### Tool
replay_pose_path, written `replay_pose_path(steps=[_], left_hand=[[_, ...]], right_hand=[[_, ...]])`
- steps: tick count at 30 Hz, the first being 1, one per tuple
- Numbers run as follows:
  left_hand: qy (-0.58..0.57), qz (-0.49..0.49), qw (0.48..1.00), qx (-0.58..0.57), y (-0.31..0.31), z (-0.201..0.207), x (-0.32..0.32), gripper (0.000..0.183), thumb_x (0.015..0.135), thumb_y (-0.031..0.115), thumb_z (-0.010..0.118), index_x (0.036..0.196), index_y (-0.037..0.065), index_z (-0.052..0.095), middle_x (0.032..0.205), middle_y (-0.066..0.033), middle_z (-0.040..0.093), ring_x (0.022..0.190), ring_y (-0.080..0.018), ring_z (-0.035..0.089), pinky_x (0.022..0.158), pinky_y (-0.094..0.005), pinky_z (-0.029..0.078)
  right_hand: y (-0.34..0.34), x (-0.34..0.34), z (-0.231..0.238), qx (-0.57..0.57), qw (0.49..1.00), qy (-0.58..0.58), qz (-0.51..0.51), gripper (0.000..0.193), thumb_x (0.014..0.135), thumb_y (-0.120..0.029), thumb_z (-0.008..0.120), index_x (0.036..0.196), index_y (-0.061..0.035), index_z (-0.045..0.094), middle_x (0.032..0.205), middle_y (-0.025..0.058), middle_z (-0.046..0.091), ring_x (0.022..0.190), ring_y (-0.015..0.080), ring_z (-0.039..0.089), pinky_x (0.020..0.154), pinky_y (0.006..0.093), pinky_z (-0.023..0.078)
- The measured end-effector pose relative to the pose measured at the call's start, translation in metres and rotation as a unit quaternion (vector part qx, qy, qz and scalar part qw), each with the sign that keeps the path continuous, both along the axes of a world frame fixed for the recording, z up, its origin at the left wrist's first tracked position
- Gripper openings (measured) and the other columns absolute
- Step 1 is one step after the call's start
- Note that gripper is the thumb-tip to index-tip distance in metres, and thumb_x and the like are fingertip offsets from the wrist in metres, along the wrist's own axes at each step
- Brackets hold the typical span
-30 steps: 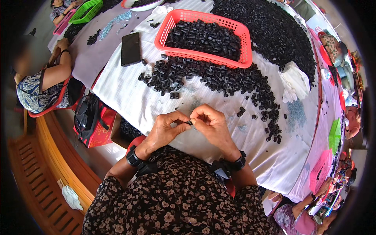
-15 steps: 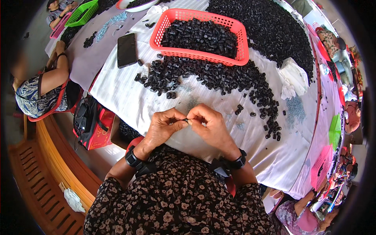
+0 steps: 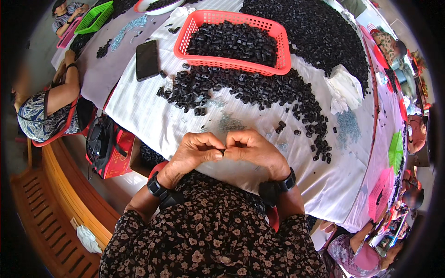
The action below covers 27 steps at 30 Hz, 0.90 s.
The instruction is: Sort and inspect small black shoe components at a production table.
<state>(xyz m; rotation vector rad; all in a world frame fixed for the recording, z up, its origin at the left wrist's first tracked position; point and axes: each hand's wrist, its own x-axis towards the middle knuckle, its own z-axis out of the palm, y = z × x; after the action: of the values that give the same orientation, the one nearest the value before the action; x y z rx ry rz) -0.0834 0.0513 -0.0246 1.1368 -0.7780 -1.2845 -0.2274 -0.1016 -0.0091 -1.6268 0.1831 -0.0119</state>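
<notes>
Above the near edge of the white cloth, my two hands meet fingertip to fingertip. My left hand point(image 3: 198, 150) is closed in a pinch on a small black plastic piece point(image 3: 222, 151), mostly hidden by the fingers. From the other side my right hand point(image 3: 256, 149) pinches at the same piece with thumb and bent forefinger. Just beyond lies a patch of tiny grey metal bits point(image 3: 230, 121), too small to make out. A band of loose, short black tube-shaped pieces point(image 3: 241, 85) spreads in front of a red plastic basket point(image 3: 283, 46) filled with more of them.
A dark phone point(image 3: 147, 60) lies left of the basket. Crumpled white plastic point(image 3: 345, 88) and bluish metal bits point(image 3: 347, 125) lie to the right, with a large black heap point(image 3: 310, 34) behind. Other people sit around the table. A wooden bench point(image 3: 51, 217) stands at lower left.
My right hand has turned and its wrist has shifted slightly right, its fingers now more curled. The left hand keeps its pinch. The whole view has shifted slightly.
</notes>
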Motion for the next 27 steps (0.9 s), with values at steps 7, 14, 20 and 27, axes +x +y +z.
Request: replay_pose_path(steps=[7,14,20,27], left_hand=[[-0.104,0.017,0.994,-0.03,-0.001,0.006,0.002,0.015,0.076,-0.001,0.07,0.09,-0.001,0.066,0.084,-0.0043,0.064,0.077,-0.01,0.059,0.07,-0.0232,0.048],[-0.144,0.012,0.987,-0.066,-0.004,0.016,0.003,0.014,0.078,0.003,0.07,0.091,0.0,0.065,0.085,-0.0031,0.062,0.077,-0.008,0.057,0.069,-0.0223,0.047],[-0.05,0.035,0.998,-0.035,-0.007,0.001,-0.002,0.013,0.08,0.007,0.07,0.089,-0.001,0.064,0.082,-0.0012,0.062,0.074,-0.0071,0.056,0.067,-0.0214,0.046],[-0.022,0.044,0.999,-0.023,-0.008,-0.005,-0.003,0.012,0.081,0.007,0.068,0.09,0.0,0.063,0.081,-0.0012,0.062,0.073,-0.0068,0.056,0.067,-0.0214,0.046]], right_hand=[[0.0,0.0,0.001,0.199,0.978,0.06,0.008,0.023,0.084,-0.024,0.064,0.073,-0.007,0.054,0.061,-0.0065,0.043,0.056,0.0024,0.039,0.047,0.0195,0.03],[-0.004,0.003,0.002,0.058,0.997,0.032,0.026,0.023,0.084,-0.022,0.066,0.073,-0.005,0.055,0.064,-0.0043,0.049,0.063,0.0034,0.044,0.053,0.021,0.036],[-0.042,-0.025,0.0,-0.279,0.882,0.016,-0.379,0.011,0.082,-0.01,0.062,0.082,-0.0015,0.055,0.075,0.0094,0.058,0.067,0.0182,0.058,0.06,0.0302,0.047],[-0.075,-0.036,-0.04,-0.511,0.731,0.177,-0.417,0.016,0.079,-0.009,0.061,0.091,-0.002,0.052,0.088,0.02,0.057,0.079,0.0399,0.059,0.066,0.0462,0.048]])
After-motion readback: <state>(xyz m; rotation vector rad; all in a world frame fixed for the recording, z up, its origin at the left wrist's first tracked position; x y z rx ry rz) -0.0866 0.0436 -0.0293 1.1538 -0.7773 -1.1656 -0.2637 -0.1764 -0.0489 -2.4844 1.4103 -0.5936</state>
